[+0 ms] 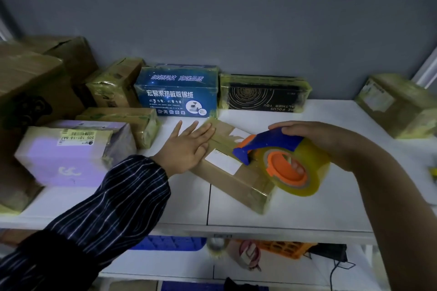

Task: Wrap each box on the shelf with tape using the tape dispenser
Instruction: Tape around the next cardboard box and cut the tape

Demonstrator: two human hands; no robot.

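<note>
Several taped boxes [113, 85] crowd the left of the white shelf [307, 208], a purple box [71, 156] nearest us. Our left hand [186, 146] lies flat, fingers straight, on the brown box [238, 179] mid-shelf. Over that box's right end our right hand [312, 137] grips the tape dispenser [287, 168], its blue blade end against the box top.

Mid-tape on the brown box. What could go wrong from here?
1. The left grip only lies flat on the far end of the box. A pull from the dispenser could swivel the skewed box toward the shelf edge.
2. Its fingers lie roughly in line with the dispenser's front, so a run that way could tape over or nick them.
</note>
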